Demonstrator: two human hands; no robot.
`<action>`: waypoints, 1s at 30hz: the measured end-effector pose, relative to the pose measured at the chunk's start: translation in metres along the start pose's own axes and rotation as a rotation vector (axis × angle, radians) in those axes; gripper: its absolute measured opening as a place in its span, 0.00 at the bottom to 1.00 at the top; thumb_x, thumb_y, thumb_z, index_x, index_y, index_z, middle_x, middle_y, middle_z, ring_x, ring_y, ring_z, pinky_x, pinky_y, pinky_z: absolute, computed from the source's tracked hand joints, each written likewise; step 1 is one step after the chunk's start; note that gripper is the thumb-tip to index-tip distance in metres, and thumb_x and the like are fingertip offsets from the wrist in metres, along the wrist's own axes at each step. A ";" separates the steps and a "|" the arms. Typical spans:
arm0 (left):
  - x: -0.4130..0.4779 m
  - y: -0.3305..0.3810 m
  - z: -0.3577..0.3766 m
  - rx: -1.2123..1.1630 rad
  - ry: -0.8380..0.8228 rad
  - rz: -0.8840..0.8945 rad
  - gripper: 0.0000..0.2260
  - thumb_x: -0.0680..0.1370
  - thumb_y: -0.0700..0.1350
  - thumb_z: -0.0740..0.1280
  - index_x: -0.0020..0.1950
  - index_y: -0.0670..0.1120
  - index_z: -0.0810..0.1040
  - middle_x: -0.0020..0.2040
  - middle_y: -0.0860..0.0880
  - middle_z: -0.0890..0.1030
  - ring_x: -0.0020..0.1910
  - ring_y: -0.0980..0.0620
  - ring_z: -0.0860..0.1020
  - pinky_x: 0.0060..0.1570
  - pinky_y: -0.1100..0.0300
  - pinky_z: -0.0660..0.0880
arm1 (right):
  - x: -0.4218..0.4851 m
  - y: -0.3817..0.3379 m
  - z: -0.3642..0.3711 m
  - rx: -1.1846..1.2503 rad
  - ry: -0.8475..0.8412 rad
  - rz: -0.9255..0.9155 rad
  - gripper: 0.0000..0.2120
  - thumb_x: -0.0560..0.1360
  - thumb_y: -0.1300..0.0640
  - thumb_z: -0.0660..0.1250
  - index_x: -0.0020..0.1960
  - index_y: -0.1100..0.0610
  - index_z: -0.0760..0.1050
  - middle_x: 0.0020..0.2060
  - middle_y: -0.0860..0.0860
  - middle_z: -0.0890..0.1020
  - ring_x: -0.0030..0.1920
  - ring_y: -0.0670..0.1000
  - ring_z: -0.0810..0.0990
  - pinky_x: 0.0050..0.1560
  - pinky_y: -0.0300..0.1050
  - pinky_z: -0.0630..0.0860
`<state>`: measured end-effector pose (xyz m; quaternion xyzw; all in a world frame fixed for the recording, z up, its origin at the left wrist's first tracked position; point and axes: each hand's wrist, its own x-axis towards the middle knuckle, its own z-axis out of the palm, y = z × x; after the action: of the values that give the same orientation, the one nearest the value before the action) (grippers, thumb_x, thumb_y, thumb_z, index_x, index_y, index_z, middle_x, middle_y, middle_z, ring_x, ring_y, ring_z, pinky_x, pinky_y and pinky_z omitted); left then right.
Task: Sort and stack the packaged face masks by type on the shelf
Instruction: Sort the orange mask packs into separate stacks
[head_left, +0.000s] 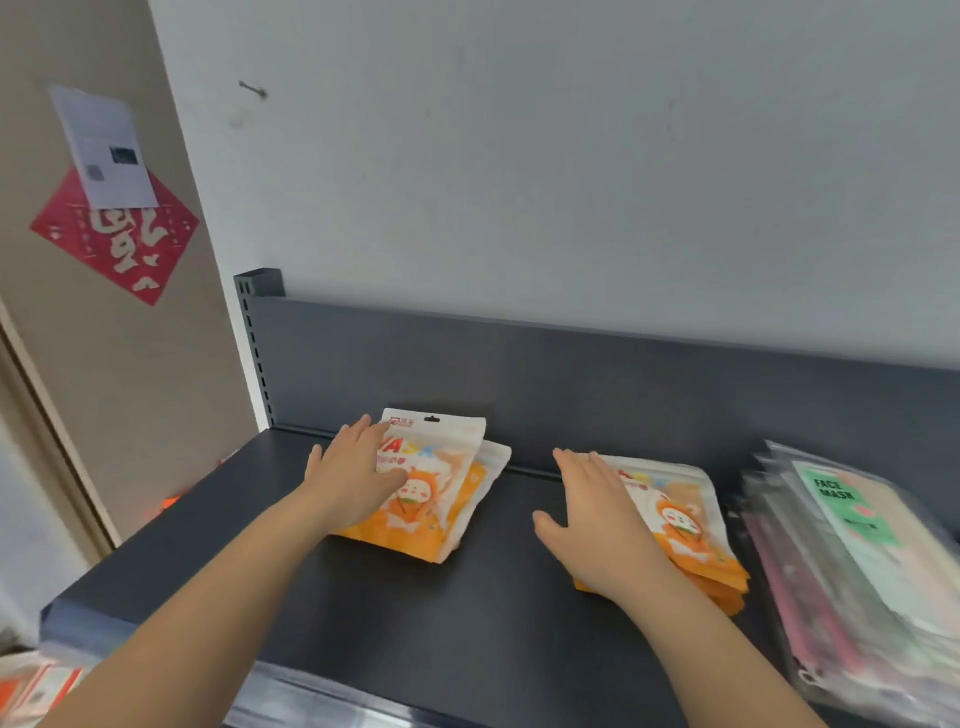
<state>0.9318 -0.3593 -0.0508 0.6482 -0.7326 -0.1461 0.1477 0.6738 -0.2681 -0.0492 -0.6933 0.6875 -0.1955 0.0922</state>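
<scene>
Two stacks of orange cartoon mask packs on dark shelf (363, 618). Left orange stack (441, 499) far-left by back panel (571, 374), slightly fanned; left hand (353, 475) flat on its left half, fingers straight, gripping nothing. Right orange stack (696, 535) mid-shelf; right hand (597, 522) flat over its left edge, fingers extended, thumb spread out on the shelf side. Clear-bag "FACE MASK" pile (857, 551) just right of it, blurred. Red paper decoration (117, 239) and white sheet (104, 148) on door, far left.
</scene>
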 end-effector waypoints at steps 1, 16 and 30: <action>0.005 -0.006 -0.002 -0.038 -0.011 0.007 0.31 0.79 0.53 0.62 0.80 0.52 0.54 0.81 0.49 0.50 0.80 0.47 0.48 0.76 0.39 0.45 | 0.002 -0.007 0.004 0.008 -0.004 0.007 0.34 0.80 0.47 0.60 0.80 0.53 0.48 0.80 0.48 0.53 0.80 0.50 0.46 0.79 0.47 0.49; 0.048 -0.077 0.017 -0.807 -0.326 -0.038 0.28 0.77 0.59 0.67 0.75 0.59 0.61 0.65 0.58 0.76 0.59 0.54 0.78 0.60 0.54 0.76 | 0.031 -0.088 0.084 0.391 0.096 0.194 0.26 0.79 0.38 0.59 0.74 0.42 0.63 0.75 0.39 0.60 0.75 0.41 0.57 0.71 0.43 0.60; 0.046 -0.086 0.024 -0.751 -0.281 0.224 0.17 0.73 0.69 0.65 0.62 0.72 0.72 0.61 0.67 0.78 0.62 0.60 0.77 0.65 0.49 0.74 | 0.036 -0.078 0.104 0.743 0.132 0.255 0.19 0.76 0.45 0.68 0.65 0.40 0.70 0.61 0.34 0.72 0.59 0.36 0.75 0.45 0.26 0.75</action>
<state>0.9945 -0.4142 -0.1065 0.4395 -0.7073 -0.4732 0.2875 0.7857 -0.3149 -0.1073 -0.5077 0.6550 -0.4619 0.3160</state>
